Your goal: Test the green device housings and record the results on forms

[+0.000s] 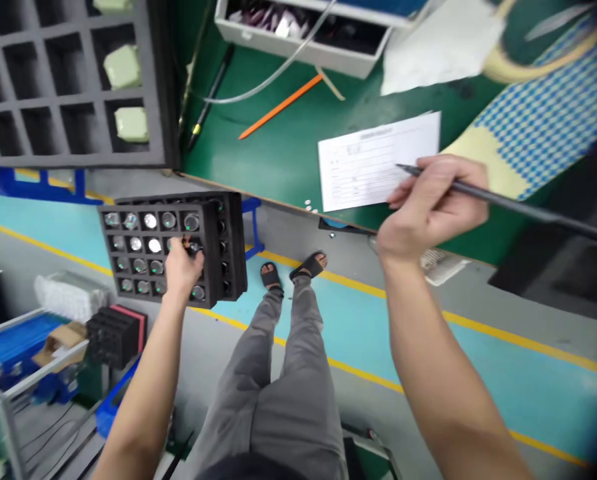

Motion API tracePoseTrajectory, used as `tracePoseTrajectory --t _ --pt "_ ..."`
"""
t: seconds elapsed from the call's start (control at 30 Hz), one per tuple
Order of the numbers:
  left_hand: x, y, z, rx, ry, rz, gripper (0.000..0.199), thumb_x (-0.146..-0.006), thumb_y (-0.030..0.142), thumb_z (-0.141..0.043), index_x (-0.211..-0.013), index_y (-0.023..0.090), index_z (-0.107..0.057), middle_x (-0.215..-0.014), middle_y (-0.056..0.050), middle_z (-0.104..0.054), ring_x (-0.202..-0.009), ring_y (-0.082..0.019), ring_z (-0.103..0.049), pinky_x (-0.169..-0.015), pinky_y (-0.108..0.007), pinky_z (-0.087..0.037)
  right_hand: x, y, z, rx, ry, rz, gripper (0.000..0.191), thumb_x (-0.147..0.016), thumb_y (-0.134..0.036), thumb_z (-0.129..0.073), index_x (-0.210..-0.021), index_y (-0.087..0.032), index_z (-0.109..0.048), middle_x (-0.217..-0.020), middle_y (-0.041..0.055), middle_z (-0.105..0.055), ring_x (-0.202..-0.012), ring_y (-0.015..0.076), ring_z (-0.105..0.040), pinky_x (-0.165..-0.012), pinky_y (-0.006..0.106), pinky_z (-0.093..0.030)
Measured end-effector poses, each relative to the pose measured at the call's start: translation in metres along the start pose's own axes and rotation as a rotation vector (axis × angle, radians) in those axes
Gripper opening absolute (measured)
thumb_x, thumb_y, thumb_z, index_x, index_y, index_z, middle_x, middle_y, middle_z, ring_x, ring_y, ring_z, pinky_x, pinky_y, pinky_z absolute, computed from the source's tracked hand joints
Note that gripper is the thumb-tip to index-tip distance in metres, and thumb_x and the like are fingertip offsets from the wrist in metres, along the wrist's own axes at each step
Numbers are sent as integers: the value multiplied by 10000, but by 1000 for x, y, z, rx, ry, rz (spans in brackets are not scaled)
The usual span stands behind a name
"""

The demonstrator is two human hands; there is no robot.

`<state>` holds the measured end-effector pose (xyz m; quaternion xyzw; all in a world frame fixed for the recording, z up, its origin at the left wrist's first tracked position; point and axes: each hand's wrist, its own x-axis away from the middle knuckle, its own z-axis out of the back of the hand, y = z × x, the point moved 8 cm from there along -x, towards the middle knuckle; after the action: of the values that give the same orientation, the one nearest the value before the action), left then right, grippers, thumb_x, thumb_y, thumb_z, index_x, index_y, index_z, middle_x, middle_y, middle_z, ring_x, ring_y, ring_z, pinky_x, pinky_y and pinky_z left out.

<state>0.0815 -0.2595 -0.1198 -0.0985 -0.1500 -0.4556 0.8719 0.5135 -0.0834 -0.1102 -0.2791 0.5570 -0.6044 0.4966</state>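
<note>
My right hand (438, 200) holds a long dark pen (508, 198) in a writing grip. The pen's tip points at a white paper form (358, 170) with printed lines and a little handwriting, near the edge of the green table. Whether the tip touches the paper, I cannot tell. Off to the left, my left hand (183, 267) reaches into a black compartment tray (209, 267) of round, shiny, glass-like parts (150, 221). Its fingers are pinched over one compartment at a small dark thing, mostly hidden by the fingers. A second black tray lies under the first.
A grey foam tray (68, 161) with pale green blocks (132, 125) stands upper left. On the green table (268, 157) lie an orange stick (281, 107), a black pen (211, 97), an open drawer box (298, 50), tape (503, 67) and a blue-dotted sheet (553, 113).
</note>
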Motion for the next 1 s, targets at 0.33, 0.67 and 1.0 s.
tracePoseTrajectory --t 0.33,0.67,1.0 --pt "7 3 11 -101 -9 68 506 -829 383 -526 -1250 102 -517 -1132 -221 -687 -1032 -449 -676 -880 -533 -531 -12 -23 -7 24 -207 97 264 -1015 -409 -497 -903 -210 -629 -769 14 -636 -681 136 -633 -609 299 -502" --pt "38 179 73 302 438 -427 227 -896 329 -589 -817 245 -393 -942 -69 -680 -921 -233 -658 -893 -418 -467 -11 -22 -17 199 -322 205 306 -1007 -408 -498 -831 -211 -650 -769 15 -701 -675 132 -653 -629 277 -497" --pt "6 295 45 450 229 -570 245 -933 413 -603 -937 214 -460 -917 -74 -616 -966 -260 -606 -939 -406 -425 -10 -25 -18 220 -344 252 285 -1009 -383 -504 -844 -208 -655 -754 18 -694 -688 149 -662 -650 291 -508"
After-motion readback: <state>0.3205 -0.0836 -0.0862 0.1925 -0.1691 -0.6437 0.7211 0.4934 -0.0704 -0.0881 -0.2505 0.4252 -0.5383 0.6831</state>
